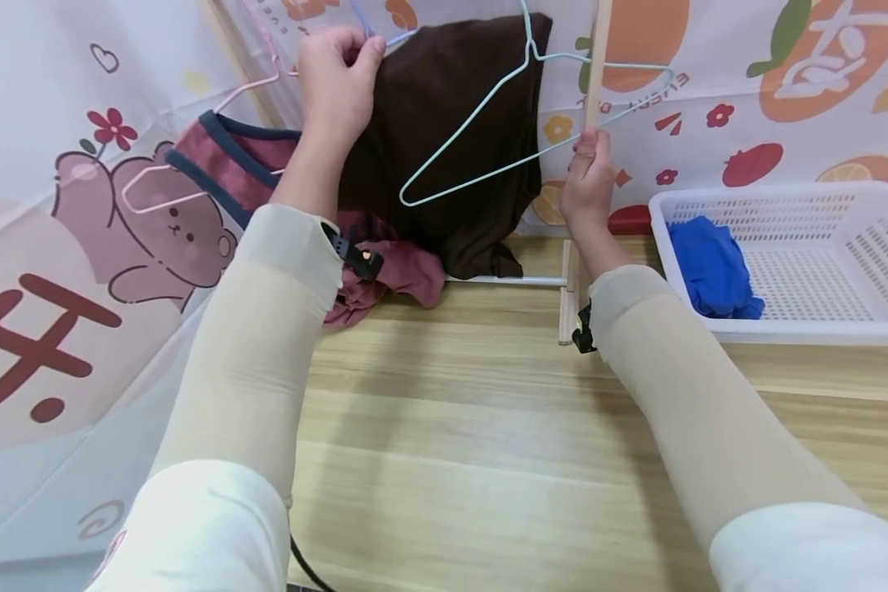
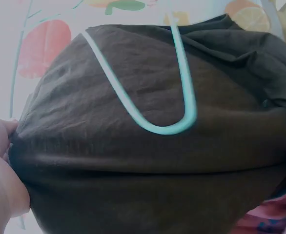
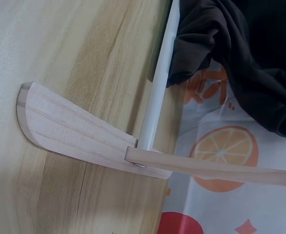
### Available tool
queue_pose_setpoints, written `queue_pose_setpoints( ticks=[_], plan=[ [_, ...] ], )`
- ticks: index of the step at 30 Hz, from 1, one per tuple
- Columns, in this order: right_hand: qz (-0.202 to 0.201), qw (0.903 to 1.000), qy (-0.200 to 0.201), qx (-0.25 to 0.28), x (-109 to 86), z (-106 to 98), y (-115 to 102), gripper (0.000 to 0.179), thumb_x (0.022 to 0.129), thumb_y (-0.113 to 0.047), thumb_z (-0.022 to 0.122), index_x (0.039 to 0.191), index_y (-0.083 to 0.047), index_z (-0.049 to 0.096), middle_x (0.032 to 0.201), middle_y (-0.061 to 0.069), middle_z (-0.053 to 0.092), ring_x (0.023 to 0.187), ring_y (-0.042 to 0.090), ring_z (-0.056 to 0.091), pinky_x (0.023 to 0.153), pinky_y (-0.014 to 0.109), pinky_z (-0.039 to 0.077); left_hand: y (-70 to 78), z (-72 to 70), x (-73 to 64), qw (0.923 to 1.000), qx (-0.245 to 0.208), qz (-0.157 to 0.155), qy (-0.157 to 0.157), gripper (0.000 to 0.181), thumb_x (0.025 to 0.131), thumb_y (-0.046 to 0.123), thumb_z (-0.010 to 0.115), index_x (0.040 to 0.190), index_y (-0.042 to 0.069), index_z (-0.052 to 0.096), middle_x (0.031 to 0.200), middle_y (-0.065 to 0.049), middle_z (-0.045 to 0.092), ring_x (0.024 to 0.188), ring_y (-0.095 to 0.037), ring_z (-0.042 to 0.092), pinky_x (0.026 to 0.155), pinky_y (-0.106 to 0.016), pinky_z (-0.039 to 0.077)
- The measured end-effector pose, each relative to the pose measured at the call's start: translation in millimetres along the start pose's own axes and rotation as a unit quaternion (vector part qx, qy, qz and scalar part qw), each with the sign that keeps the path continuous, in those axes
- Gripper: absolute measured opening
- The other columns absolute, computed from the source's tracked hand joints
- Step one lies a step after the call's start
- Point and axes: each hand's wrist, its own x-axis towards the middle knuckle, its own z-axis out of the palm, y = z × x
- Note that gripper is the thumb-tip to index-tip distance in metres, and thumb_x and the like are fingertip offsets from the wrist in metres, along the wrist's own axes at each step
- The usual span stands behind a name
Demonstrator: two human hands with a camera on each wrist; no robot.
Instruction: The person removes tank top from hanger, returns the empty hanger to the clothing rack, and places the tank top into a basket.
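Observation:
In the head view my left hand [image 1: 336, 90] pinches the upper left edge of a dark brown garment [image 1: 459, 140], close beside a blue-purple hanger [image 1: 402, 38]. The left wrist view shows that hand [image 2: 4, 175] at the edge of the brown cloth [image 2: 133, 146]. My right hand [image 1: 590, 177] grips an upright wooden post [image 1: 598, 74] of a drying rack. A bare mint-green hanger [image 1: 481, 177] hangs tilted in front of the garment. In the right wrist view the post [image 3: 221, 168] meets a wooden foot [image 3: 74, 126] and a white rod [image 3: 160, 83]; that hand is out of sight there.
A pink hanger [image 1: 144, 189] carries a pink top with dark blue trim [image 1: 229, 156] at the left. Pink cloth [image 1: 407, 271] hangs low behind my left forearm. A white basket [image 1: 821, 329] with blue cloth [image 1: 714, 267] stands right on the wooden tabletop [image 1: 444, 427].

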Motion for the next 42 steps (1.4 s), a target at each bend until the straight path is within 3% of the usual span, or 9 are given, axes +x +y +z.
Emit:
queue_pose_setpoints(
  ticks=[6,10,16,20,23,27,32,38,42],
  plan=[
    [0.015,0.9997,-0.019,0.007,3.2,-6,7,0.025,0.107,-0.041,0.03,0.098,-0.023,0.043,0.071,-0.006,0.042,0.067,0.01,0.042,0.062,0.025,0.033,-33.4,9.7,-22.3,0.9959,-0.077,-0.047,-0.005,0.024,0.096,0.026,0.063,0.077,0.013,0.067,0.071,0.009,0.053,0.076,-0.006,0.046,0.071,-0.02,0.036],
    [0.025,0.9986,-0.04,0.023,5.9,-11,9,0.027,0.107,-0.04,0.031,0.101,-0.018,0.044,0.071,-0.005,0.042,0.067,0.01,0.042,0.062,0.025,0.034,-57.5,19.7,-39.1,0.99,-0.123,-0.07,-0.004,0.02,0.096,0.02,0.065,0.079,0.01,0.067,0.069,0.009,0.053,0.073,-0.006,0.046,0.066,-0.021,0.036],
    [0.063,0.9924,-0.084,0.063,13.6,-25,9,0.031,0.106,-0.043,0.031,0.105,-0.015,0.044,0.073,-0.003,0.042,0.064,0.011,0.043,0.058,0.024,0.038,-89.4,45.9,-61.4,0.9833,-0.161,-0.085,-0.007,0.018,0.094,0.017,0.066,0.079,0.006,0.068,0.068,0.011,0.055,0.069,-0.005,0.046,0.062,-0.02,0.036],
    [0.1,0.9849,-0.111,0.087,18.9,-32,9,0.031,0.105,-0.045,0.032,0.108,-0.017,0.045,0.073,0.0,0.043,0.059,0.013,0.046,0.053,0.021,0.044,-103.2,62.6,-79.4,0.9765,-0.187,-0.107,-0.016,0.017,0.094,0.016,0.067,0.084,0.003,0.07,0.069,0.012,0.058,0.066,-0.003,0.048,0.062,-0.019,0.038],
    [0.111,0.9836,-0.12,0.077,21.8,-37,8,0.031,0.105,-0.046,0.034,0.108,-0.018,0.047,0.073,0.002,0.047,0.059,0.014,0.051,0.056,0.022,0.049,-111.5,72.6,-93.6,0.9715,-0.204,-0.118,-0.024,0.018,0.094,0.016,0.067,0.09,-0.001,0.072,0.07,0.012,0.06,0.065,-0.003,0.049,0.061,-0.018,0.039],
    [0.112,0.9844,-0.135,0.015,23.6,-44,3,0.041,0.103,-0.053,0.034,0.113,-0.017,0.052,0.077,0.001,0.057,0.075,0.017,0.06,0.074,0.027,0.05,-120.7,81.7,-110.6,0.9684,-0.217,-0.118,-0.036,0.022,0.093,0.016,0.067,0.092,-0.006,0.07,0.069,0.011,0.061,0.063,-0.002,0.049,0.06,-0.017,0.039],
    [0.138,0.9771,-0.16,-0.028,25.1,-52,-8,0.053,0.1,-0.059,0.034,0.124,-0.017,0.055,0.089,0.001,0.064,0.099,0.022,0.062,0.094,0.036,0.048,-127.2,87.8,-125.2,0.9693,-0.215,-0.103,-0.06,0.024,0.094,0.015,0.066,0.09,-0.009,0.068,0.066,0.01,0.057,0.062,-0.002,0.047,0.058,-0.017,0.038],
    [0.171,0.9686,-0.173,-0.048,23.7,-58,-11,0.059,0.1,-0.058,0.036,0.14,-0.018,0.052,0.112,0.004,0.058,0.109,0.019,0.052,0.1,0.037,0.043,-108.8,77.7,-141.6,0.9756,-0.204,-0.05,-0.064,0.022,0.094,0.006,0.063,0.092,-0.015,0.067,0.069,0.0,0.059,0.063,-0.003,0.047,0.059,-0.017,0.038],
    [0.164,0.9642,-0.191,-0.084,16.1,-61,-3,0.064,0.101,-0.057,0.035,0.147,-0.014,0.046,0.131,0.012,0.056,0.119,0.022,0.052,0.104,0.037,0.042,-100.9,71.0,-148.8,0.9806,-0.189,-0.019,-0.048,0.02,0.094,0.006,0.063,0.09,-0.014,0.068,0.074,-0.004,0.064,0.064,-0.003,0.049,0.061,-0.016,0.039]
  ],
)
